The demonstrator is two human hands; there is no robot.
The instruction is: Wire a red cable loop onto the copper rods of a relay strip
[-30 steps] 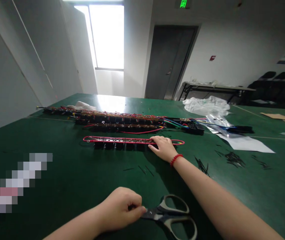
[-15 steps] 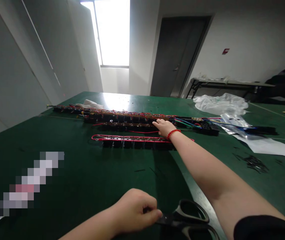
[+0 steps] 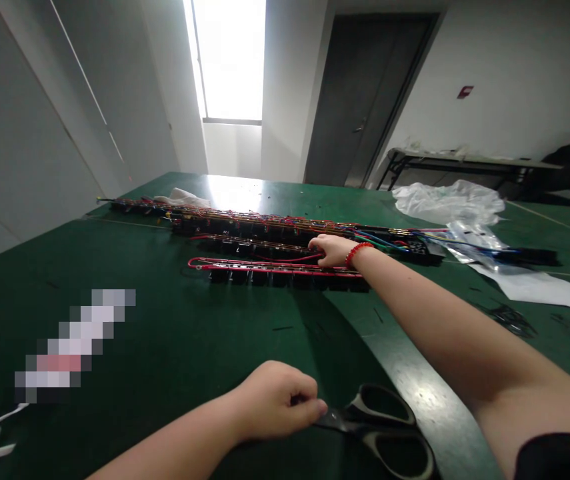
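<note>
My left hand (image 3: 279, 403) is closed round the blade end of a pair of scissors (image 3: 347, 421). Their dark, pale-edged handle loops point right and toward me. Stretched forward, my right hand (image 3: 333, 251) wears a red beaded bracelet and bends its fingers over a black strip with wires (image 3: 245, 245); the exact grip is partly hidden. On my side of it lies another black strip (image 3: 265, 272) with a red wire looped along its top. Just behind stretches a long row of similar wired black parts (image 3: 245, 220).
Coloured cables (image 3: 389, 241) extend right from the row. Clear plastic bags (image 3: 449, 201) and a white sheet (image 3: 525, 285) lie on the right of the green table (image 3: 175, 347), near dark scraps (image 3: 509, 319). A blurred-out pale object (image 3: 75, 347) with a white cord is at left.
My right hand's fingers have curled down from a flatter pose over the strip. The left hand keeps hold of the scissors. The whole view has shifted slightly.
</note>
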